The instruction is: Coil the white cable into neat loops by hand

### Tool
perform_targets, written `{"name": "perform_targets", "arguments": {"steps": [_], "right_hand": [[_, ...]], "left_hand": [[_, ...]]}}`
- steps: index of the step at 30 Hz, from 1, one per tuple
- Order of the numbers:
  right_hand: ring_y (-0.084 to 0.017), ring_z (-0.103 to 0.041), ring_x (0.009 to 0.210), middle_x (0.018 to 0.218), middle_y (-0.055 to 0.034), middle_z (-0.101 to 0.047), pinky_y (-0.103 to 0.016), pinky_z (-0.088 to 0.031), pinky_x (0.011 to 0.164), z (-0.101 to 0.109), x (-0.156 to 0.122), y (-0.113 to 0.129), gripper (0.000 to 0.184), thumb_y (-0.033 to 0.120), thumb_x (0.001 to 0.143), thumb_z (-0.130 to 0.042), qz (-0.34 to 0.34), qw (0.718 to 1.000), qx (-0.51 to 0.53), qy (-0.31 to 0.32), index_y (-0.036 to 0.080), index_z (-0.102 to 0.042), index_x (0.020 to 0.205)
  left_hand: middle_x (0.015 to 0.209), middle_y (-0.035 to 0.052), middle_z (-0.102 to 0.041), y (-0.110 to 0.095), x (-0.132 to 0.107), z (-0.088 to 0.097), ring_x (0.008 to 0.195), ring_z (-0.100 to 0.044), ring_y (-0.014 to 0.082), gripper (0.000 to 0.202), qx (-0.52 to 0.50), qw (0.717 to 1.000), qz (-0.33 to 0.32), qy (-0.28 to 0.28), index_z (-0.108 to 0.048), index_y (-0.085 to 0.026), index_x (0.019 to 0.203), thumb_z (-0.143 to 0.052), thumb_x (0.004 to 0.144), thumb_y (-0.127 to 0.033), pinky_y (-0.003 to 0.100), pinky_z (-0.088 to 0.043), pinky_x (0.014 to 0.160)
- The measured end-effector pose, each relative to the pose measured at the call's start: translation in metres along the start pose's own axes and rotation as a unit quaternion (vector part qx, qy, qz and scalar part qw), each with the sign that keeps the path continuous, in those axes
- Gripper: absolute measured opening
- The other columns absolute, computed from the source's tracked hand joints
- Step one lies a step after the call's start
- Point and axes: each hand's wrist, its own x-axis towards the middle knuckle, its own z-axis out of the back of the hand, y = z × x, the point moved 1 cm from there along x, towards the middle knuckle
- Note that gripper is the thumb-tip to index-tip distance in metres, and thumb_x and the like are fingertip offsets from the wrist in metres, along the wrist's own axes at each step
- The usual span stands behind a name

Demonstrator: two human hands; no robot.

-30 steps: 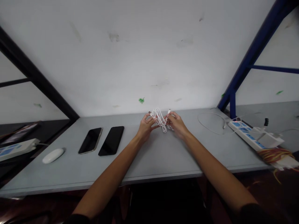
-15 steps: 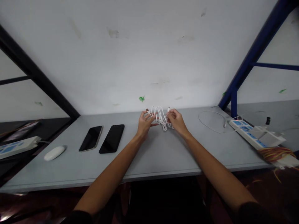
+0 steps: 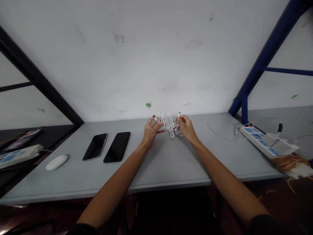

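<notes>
A white coiled cable (image 3: pixel 169 123) hangs in loops between my two hands, just above the grey table (image 3: pixel 156 163) near the back wall. My left hand (image 3: pixel 151 129) pinches one end of it, with the plug sticking up past my fingers. My right hand (image 3: pixel 186 127) grips the other end, whose small connector points upward. The loops are pulled apart sideways between the hands.
Two dark phones (image 3: pixel 95 147) (image 3: pixel 117 147) lie face up at the left, with a white mouse (image 3: pixel 56 162) further left. A white power strip (image 3: pixel 266 143) and another white cable (image 3: pixel 221 129) sit at the right. A blue frame post (image 3: pixel 244 107) stands behind them.
My hands have drawn apart a little, and the bunched cable has spread into wider loops between them.
</notes>
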Motion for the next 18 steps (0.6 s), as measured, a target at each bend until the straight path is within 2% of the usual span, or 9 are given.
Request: {"name": "perform_targets", "arguments": {"steps": [2,5,7,12,18], "right_hand": [[-0.019,-0.066,0.084,0.093,-0.0041,-0.069,-0.03,-0.052,0.07,0.0,0.0,0.0,0.031,0.054,0.085,-0.064,-0.012,0.999,0.031,0.02,0.024,-0.056,0.086],[-0.019,-0.068,0.081,0.102,-0.0056,-0.071,-0.032,-0.056,0.07,-0.004,-0.002,0.002,0.038,0.059,0.082,-0.067,-0.056,0.989,0.114,0.077,0.025,-0.053,0.088],[-0.018,-0.069,0.081,0.102,-0.0054,-0.072,-0.034,-0.057,0.073,-0.005,-0.003,0.003,0.04,0.06,0.082,-0.068,-0.063,0.984,0.141,0.085,0.025,-0.052,0.089],[-0.021,-0.072,0.094,0.108,-0.0073,-0.073,-0.039,-0.057,0.087,-0.005,-0.004,0.004,0.036,0.056,0.084,-0.069,-0.008,0.988,0.14,0.068,0.025,-0.052,0.089],[-0.022,-0.07,0.113,0.118,-0.0083,-0.072,-0.041,-0.052,0.101,-0.009,-0.015,0.012,0.025,0.048,0.093,-0.062,0.064,0.99,0.095,0.076,0.025,-0.053,0.095]], "left_hand": [[0.122,0.0123,-0.069,0.0,0.0,0.001,0.097,-0.069,0.0219,0.048,0.013,1.0,-0.003,0.021,-0.065,-0.017,0.113,-0.085,0.074,-0.035,0.037,-0.064,0.074],[0.124,0.0134,-0.07,0.0,-0.001,0.001,0.1,-0.069,0.0225,0.05,0.013,0.999,0.0,0.032,-0.068,-0.016,0.118,-0.084,0.075,-0.036,0.037,-0.063,0.078],[0.124,0.0136,-0.071,0.001,0.0,0.002,0.101,-0.07,0.0231,0.05,0.005,1.0,-0.001,0.03,-0.07,-0.016,0.117,-0.085,0.074,-0.036,0.038,-0.063,0.08],[0.123,0.0137,-0.073,0.002,0.002,0.004,0.103,-0.071,0.024,0.048,-0.01,1.0,-0.006,0.016,-0.073,-0.016,0.114,-0.088,0.071,-0.033,0.04,-0.06,0.088],[0.12,0.0119,-0.076,0.007,0.006,0.008,0.11,-0.07,0.0247,0.048,-0.013,0.999,-0.034,0.002,-0.077,-0.015,0.112,-0.09,0.068,-0.031,0.045,-0.051,0.107]]}}
